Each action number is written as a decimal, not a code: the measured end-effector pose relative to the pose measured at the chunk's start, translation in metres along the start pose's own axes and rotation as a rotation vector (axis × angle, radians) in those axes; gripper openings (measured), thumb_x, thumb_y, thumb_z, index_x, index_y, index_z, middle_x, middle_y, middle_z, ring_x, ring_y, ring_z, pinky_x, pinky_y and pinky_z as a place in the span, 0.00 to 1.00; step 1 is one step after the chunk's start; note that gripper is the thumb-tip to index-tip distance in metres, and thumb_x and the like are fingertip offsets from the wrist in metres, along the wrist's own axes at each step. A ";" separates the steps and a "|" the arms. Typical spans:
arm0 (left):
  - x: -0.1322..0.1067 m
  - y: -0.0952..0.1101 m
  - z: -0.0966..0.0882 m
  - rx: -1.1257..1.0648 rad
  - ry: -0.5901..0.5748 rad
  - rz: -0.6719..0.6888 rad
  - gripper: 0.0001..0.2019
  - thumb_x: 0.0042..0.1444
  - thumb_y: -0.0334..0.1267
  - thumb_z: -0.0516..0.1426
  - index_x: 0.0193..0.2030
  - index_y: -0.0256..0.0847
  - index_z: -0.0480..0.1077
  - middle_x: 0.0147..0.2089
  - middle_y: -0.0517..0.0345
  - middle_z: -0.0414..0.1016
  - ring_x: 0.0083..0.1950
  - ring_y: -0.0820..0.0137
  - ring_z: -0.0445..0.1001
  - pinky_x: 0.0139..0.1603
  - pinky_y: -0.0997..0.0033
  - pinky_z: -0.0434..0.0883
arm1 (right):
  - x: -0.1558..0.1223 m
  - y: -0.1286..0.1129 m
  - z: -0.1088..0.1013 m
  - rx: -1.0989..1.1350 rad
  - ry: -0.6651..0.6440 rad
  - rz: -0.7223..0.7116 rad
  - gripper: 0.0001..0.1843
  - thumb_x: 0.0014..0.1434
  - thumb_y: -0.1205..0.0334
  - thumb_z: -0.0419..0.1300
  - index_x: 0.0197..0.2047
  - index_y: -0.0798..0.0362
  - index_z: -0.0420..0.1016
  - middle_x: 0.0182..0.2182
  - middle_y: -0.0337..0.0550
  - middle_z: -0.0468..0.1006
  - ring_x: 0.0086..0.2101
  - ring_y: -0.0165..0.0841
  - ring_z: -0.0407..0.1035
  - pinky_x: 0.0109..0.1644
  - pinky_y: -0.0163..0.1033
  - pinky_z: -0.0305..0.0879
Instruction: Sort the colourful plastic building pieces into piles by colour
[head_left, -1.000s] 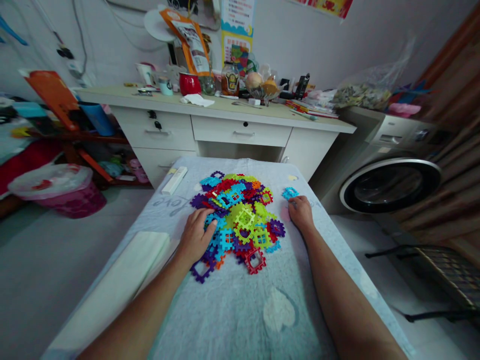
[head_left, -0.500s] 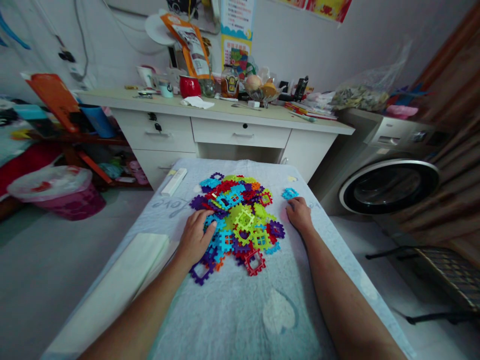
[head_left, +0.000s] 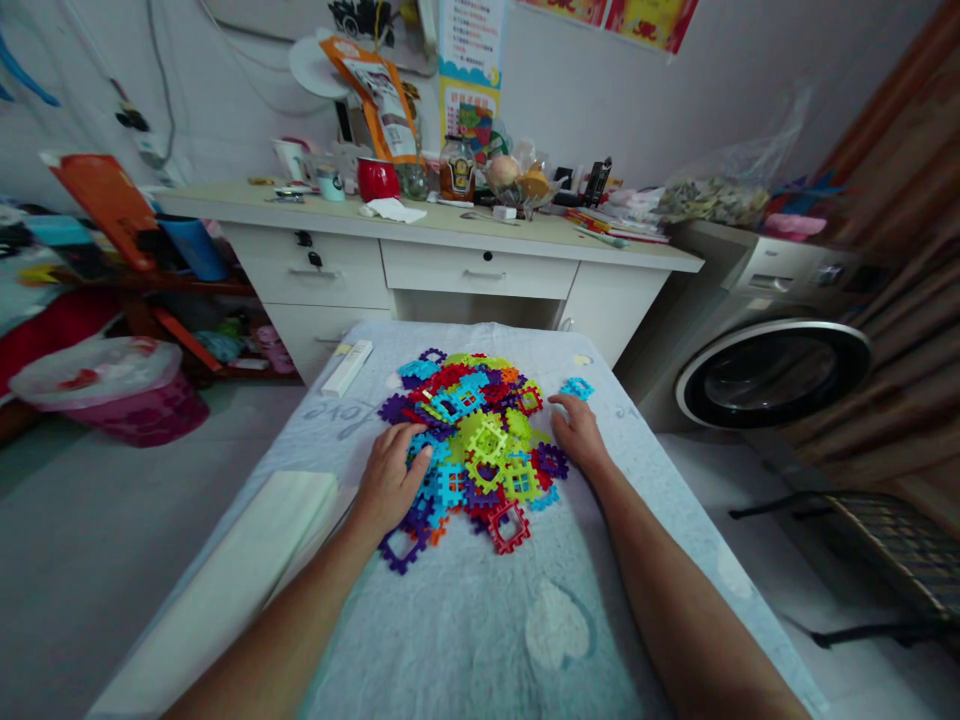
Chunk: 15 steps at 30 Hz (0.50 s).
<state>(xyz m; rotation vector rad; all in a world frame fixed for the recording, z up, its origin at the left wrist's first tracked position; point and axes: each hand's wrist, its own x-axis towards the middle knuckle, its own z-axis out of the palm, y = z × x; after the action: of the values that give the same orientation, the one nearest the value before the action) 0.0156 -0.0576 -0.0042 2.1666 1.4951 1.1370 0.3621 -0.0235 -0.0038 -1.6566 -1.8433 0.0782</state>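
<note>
A heap of plastic interlocking building pieces [head_left: 480, 440] in green, blue, purple, red and orange lies on the cloth-covered table [head_left: 465, 630]. My left hand [head_left: 394, 470] rests against the heap's left side, thumb and fingers apart, close to some blue pieces. On the right, my right hand [head_left: 579, 430] is just off the heap with its fingers apart and nothing seen in them. Beyond its fingertips a blue piece [head_left: 577, 388] lies by itself on the cloth. A red square piece [head_left: 509, 526] and a purple square piece [head_left: 403, 546] lie at the heap's near edge.
A white box-like strip [head_left: 347, 368] lies at the table's far left, and a folded white cloth [head_left: 277, 520] along the left edge. Behind stands a white desk [head_left: 480, 262] with jars and cups. A washing machine [head_left: 772, 370] is at right, a pink bin [head_left: 142, 400] at left.
My right hand has moved left, away from the lone blue piece and towards the heap. My left hand has stayed at the heap's left side. The view has shifted slightly.
</note>
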 end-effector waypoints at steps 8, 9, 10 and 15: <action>0.000 0.002 -0.001 -0.010 0.001 -0.005 0.17 0.64 0.47 0.50 0.53 0.41 0.69 0.52 0.48 0.72 0.57 0.59 0.69 0.61 0.52 0.66 | 0.003 -0.014 0.012 0.060 -0.127 -0.024 0.18 0.62 0.63 0.52 0.53 0.51 0.75 0.53 0.50 0.75 0.54 0.40 0.66 0.62 0.50 0.59; 0.000 0.002 -0.001 -0.007 -0.001 -0.008 0.17 0.64 0.47 0.50 0.53 0.41 0.69 0.52 0.48 0.72 0.57 0.59 0.69 0.61 0.52 0.66 | 0.003 -0.013 0.011 0.076 -0.112 -0.024 0.18 0.62 0.64 0.52 0.52 0.52 0.76 0.51 0.50 0.75 0.53 0.40 0.67 0.61 0.49 0.60; 0.001 0.002 -0.001 -0.003 -0.003 -0.010 0.18 0.64 0.47 0.49 0.53 0.41 0.69 0.52 0.48 0.72 0.57 0.58 0.69 0.61 0.52 0.66 | 0.003 -0.013 0.010 0.099 -0.091 -0.025 0.18 0.61 0.64 0.51 0.50 0.52 0.77 0.50 0.50 0.76 0.52 0.39 0.68 0.61 0.48 0.61; 0.001 0.001 0.000 0.007 -0.010 -0.009 0.18 0.64 0.47 0.49 0.54 0.40 0.69 0.53 0.47 0.71 0.57 0.58 0.69 0.61 0.52 0.66 | 0.000 -0.011 -0.001 0.253 0.092 0.060 0.15 0.59 0.62 0.51 0.41 0.53 0.78 0.43 0.50 0.77 0.44 0.37 0.72 0.48 0.43 0.69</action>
<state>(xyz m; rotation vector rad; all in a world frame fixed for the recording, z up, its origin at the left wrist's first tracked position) 0.0161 -0.0573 -0.0030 2.1644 1.5053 1.1183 0.3526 -0.0257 0.0022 -1.5133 -1.6412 0.2462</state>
